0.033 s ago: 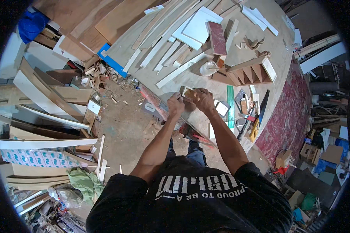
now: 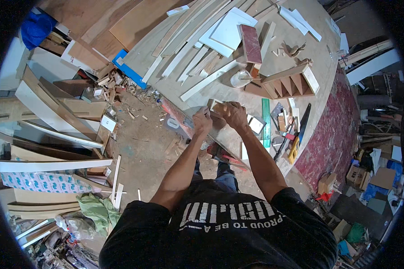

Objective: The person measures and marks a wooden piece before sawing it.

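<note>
The small wooden box (image 2: 217, 107) was found between the two hands, over the near edge of the bench (image 2: 318, 54). In this assessment, a loosened or uneven grip could have let it slip to the scrap-strewn floor (image 2: 143, 139) (contact with the bench could not be confirmed). The left hand (image 2: 202, 120) was closed on its left end; the right hand (image 2: 235, 115) gripped the other, back uppermost, fingers curled. Both forearms (image 2: 182, 161) reached forward, angled inward.
</note>
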`<state>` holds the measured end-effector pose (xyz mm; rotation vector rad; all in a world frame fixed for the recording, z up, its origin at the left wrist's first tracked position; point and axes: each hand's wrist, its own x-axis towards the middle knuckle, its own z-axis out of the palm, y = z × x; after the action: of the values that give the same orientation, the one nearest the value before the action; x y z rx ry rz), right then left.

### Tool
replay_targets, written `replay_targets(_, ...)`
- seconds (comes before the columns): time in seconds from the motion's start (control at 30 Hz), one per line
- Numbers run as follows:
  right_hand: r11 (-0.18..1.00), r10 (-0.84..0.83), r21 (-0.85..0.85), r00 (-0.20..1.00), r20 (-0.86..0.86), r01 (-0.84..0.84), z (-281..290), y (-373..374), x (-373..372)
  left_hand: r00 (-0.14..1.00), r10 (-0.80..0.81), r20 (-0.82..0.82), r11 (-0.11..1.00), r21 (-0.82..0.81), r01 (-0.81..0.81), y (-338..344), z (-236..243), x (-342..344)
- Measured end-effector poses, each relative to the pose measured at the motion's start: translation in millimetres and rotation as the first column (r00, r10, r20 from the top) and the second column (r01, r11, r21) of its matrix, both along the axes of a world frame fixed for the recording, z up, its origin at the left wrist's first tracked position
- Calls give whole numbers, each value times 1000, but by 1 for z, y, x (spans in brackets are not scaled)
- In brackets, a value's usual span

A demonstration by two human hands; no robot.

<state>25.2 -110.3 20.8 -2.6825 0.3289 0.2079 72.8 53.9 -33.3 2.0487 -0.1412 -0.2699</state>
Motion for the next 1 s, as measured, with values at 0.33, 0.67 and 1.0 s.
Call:
replay_targets(0.33, 999, -33, -17, 998, -58, 32, 12, 1, -2, 860, -444, 252, 895, 151, 419, 2, 42, 41)
replay_targets(0.67, 998, -61, -13, 998, 5, 61, -4, -1, -4, 438, -898, 33, 375, 576, 726, -43, 54, 73)
replay_targets(1.0, 954, -196, 266, 958, 208, 137, -18, -37, -10, 404, -910, -95, 277, 584, 763, -45, 65, 76)
